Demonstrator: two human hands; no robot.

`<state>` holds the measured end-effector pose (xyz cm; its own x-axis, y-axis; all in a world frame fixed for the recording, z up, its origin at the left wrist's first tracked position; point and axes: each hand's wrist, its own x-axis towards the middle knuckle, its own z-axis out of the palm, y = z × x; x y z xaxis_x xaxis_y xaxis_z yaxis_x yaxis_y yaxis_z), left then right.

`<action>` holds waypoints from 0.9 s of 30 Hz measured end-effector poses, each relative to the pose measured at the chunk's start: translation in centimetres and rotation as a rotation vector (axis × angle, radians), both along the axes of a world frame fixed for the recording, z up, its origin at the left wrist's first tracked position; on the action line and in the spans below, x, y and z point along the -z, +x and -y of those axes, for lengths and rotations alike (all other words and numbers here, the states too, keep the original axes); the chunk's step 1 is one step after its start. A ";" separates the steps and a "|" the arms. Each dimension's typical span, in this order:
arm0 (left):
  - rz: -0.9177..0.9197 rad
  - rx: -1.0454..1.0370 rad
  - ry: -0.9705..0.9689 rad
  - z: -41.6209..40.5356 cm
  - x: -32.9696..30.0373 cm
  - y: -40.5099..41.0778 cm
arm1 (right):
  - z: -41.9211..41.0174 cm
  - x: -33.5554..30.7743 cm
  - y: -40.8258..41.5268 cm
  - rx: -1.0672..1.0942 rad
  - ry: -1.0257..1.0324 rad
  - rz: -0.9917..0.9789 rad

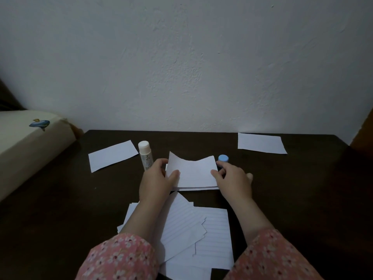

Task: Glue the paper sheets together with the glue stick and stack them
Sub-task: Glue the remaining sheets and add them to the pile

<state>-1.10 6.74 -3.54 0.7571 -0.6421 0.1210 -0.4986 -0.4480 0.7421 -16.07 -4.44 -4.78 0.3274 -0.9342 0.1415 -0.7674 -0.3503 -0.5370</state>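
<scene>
Nearest, a loose pile of lined sheets (193,235), too overlapped to be counted, is seen between the floral sleeves. Beyond it, one top sheet (192,173) is pinched at its side edges by the left hand (156,179) and right hand (232,177) over a small stack (198,188); its far edge curls upward. Corners are best aligned first, then pressed flat outward. Farther off stand one glue stick (145,155), one blue cap (223,158) and two single sheets (113,155) (261,143).
</scene>
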 end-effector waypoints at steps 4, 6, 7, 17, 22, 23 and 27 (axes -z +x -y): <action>-0.004 -0.028 0.014 0.1 0.1 0.0 | 0.1 0.2 0.1 0.001 -0.008 0.006; 0.003 -0.031 0.032 0.1 0.2 0.0 | 0.1 0.3 0.2 0.002 -0.006 -0.021; 0.008 -0.029 0.045 0.1 0.3 0.1 | 0.2 0.3 0.2 0.000 -0.006 -0.038; 0.187 -0.101 0.197 0.5 -0.4 -0.3 | -0.2 -0.2 0.4 -0.023 -0.090 -0.156; 0.393 0.105 0.152 2.2 -0.5 -1.1 | -0.4 -1.0 2.0 -0.242 -0.185 -0.079; 0.436 0.180 0.185 2.6 -0.4 -1.2 | -0.6 -1.1 2.5 -0.311 -0.177 -0.086; 0.487 0.417 0.385 3.3 0.5 -1.4 | -1.1 -0.2 3.5 -0.501 0.004 -0.234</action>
<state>-2.55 3.49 -4.04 0.3596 -0.9289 0.0889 -0.9162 -0.3334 0.2223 -12.56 -3.38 -4.59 0.7546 -0.6561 0.0085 -0.6061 -0.7019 -0.3743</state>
